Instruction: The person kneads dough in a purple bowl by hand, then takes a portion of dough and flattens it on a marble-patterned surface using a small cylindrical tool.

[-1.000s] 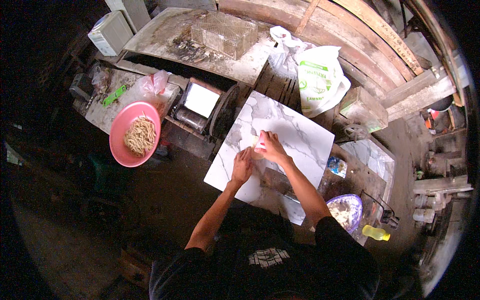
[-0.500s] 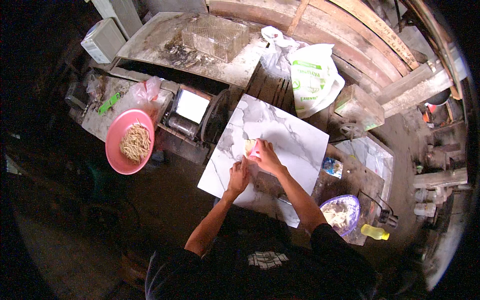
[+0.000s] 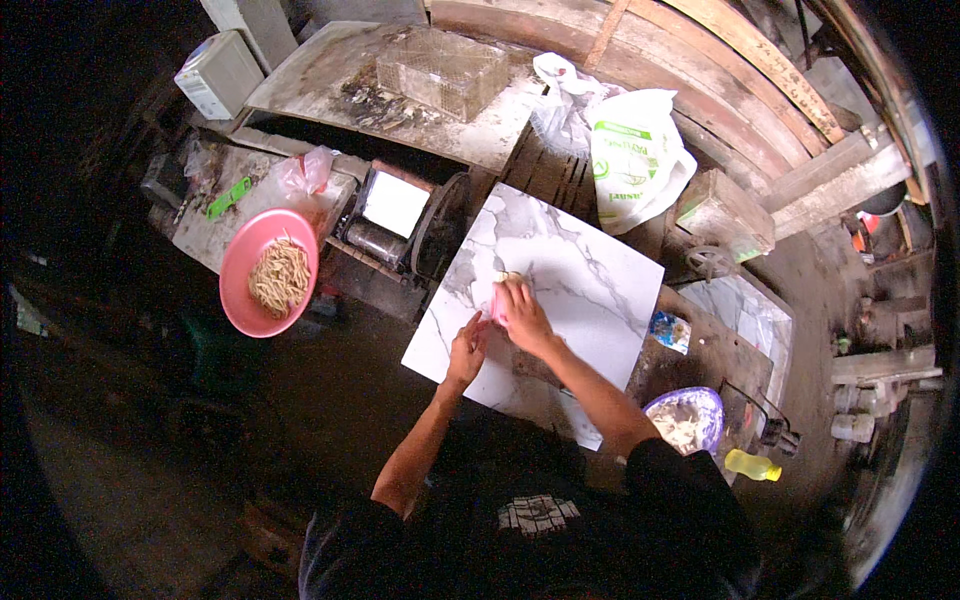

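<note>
On the white marble-patterned board (image 3: 590,270), my right hand (image 3: 522,315) grips a small pink flat piece (image 3: 498,304) that looks like a dough scraper. Its fingers cover most of it. A bit of pale dough (image 3: 510,276) shows just beyond these fingertips. My left hand (image 3: 467,350) is close by on the near left, index finger stretched toward the pink piece. Nothing shows in its grasp, and whether a fingertip touches the piece I cannot tell.
A pink basin (image 3: 236,300) of pale dough strips stands at left, beside a roller machine (image 3: 385,215). Past the board lies a white-and-green sack (image 3: 640,160). At right are a purple-rimmed bowl (image 3: 715,425), a yellow bottle (image 3: 752,465) and a blue packet (image 3: 670,332).
My right hand has come down over the pink piece and covers more of it and the dough. My left hand has drawn slightly back toward me. The whole view has shifted a little.
</note>
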Motion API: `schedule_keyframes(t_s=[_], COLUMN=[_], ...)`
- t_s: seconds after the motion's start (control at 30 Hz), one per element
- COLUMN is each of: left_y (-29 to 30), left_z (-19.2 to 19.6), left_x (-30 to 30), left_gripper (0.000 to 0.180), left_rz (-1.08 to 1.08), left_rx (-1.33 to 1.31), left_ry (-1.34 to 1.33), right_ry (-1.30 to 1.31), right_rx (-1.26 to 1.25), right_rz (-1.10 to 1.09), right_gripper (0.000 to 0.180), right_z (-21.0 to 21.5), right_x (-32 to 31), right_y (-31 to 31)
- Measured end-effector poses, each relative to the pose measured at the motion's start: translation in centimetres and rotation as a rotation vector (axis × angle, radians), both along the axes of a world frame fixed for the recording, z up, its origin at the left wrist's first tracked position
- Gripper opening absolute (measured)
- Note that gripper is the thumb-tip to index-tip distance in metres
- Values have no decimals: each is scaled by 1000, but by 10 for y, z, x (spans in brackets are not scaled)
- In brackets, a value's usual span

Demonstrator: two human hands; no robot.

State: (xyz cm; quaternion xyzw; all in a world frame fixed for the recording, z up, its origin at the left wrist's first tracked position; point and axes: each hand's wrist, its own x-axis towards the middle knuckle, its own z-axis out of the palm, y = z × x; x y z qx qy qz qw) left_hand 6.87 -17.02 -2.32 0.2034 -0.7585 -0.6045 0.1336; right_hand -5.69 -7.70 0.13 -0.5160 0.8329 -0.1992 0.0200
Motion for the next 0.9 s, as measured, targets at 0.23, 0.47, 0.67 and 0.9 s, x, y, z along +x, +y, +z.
schedule_keyframes(t_s=[0.23,0.47,0.67,0.9], left_y=[-11,-20,-23,-20], left_z=[21,-5,4,-12], left_x=[-5,-6,-20,-21], left_gripper=[37,31,30,34], left_rz=[68,101,77,51], left_rx=[54,-66,-26,-116], left_ry=[-76,-1,-25,42], right_ry=[-313,172,-392,47], right_rx=[302,3,187,54], right_rz=[-34,-9,-42,-59], right_gripper=[64,56,61,58], right_z=[19,-10,21,5], right_x=[-25,29,-37,27], right_y=[-28,-8,-20,2])
